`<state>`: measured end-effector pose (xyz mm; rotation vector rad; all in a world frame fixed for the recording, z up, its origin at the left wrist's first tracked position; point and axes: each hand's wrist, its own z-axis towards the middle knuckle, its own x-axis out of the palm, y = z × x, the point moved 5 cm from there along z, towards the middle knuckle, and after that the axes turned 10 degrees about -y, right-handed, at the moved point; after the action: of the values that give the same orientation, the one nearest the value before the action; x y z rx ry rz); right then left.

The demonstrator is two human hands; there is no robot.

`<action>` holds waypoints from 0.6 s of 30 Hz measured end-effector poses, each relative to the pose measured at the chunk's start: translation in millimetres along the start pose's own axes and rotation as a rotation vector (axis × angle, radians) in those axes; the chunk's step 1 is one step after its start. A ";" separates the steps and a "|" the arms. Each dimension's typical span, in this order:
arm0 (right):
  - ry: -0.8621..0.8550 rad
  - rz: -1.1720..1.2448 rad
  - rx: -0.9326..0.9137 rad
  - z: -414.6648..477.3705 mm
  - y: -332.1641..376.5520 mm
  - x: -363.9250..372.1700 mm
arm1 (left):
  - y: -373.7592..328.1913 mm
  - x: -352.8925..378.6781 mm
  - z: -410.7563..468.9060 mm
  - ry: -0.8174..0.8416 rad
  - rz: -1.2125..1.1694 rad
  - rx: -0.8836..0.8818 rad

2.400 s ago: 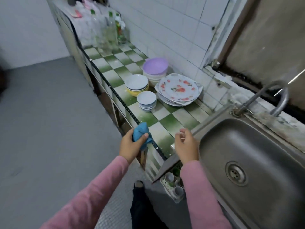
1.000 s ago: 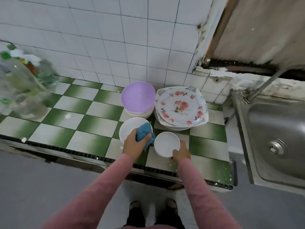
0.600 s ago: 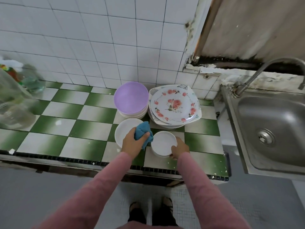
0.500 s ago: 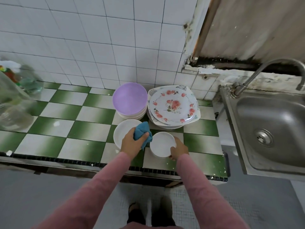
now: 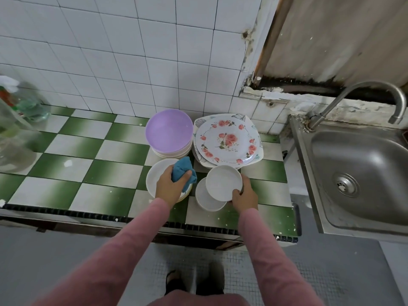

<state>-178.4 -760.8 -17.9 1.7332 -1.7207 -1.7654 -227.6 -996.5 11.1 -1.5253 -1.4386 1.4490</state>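
My left hand [image 5: 169, 187] grips a bunched blue cloth [image 5: 182, 171] above a stack of white bowls [image 5: 157, 176] on the green-and-white tiled counter [image 5: 106, 171]. My right hand [image 5: 244, 196] pinches the near rim of a small white bowl [image 5: 223, 182], lifted and tilted above the small white bowl stack [image 5: 206, 199] beneath it. The cloth and the lifted bowl are apart.
A purple bowl [image 5: 169, 132] tops a stack behind the white bowls. Floral plates [image 5: 227, 141] are stacked to its right by the tiled wall. A steel sink [image 5: 362, 173] with a tap [image 5: 362, 91] lies right. Clear bottles [image 5: 15, 131] stand far left.
My right hand has lifted the top small white bowl off its stack and shifted it right. My left hand keeps holding the blue cloth in about the same place.
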 end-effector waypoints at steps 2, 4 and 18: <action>-0.048 0.031 0.005 0.7 -1.2 -5.3 | -0.4 2.8 -1.1 0.001 0.010 0.001; -0.081 0.036 0.006 1.9 -2.1 -9.6 | -1.1 6.0 -3.1 0.000 0.009 -0.004; -0.153 0.048 0.011 -2.2 4.8 -17.5 | -5.5 10.3 -11.2 -0.014 -0.010 -0.026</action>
<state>-173.8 -750.9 -3.2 1.5839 -1.8167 -1.9160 -220.6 -982.7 15.6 -1.5245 -1.4765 1.4431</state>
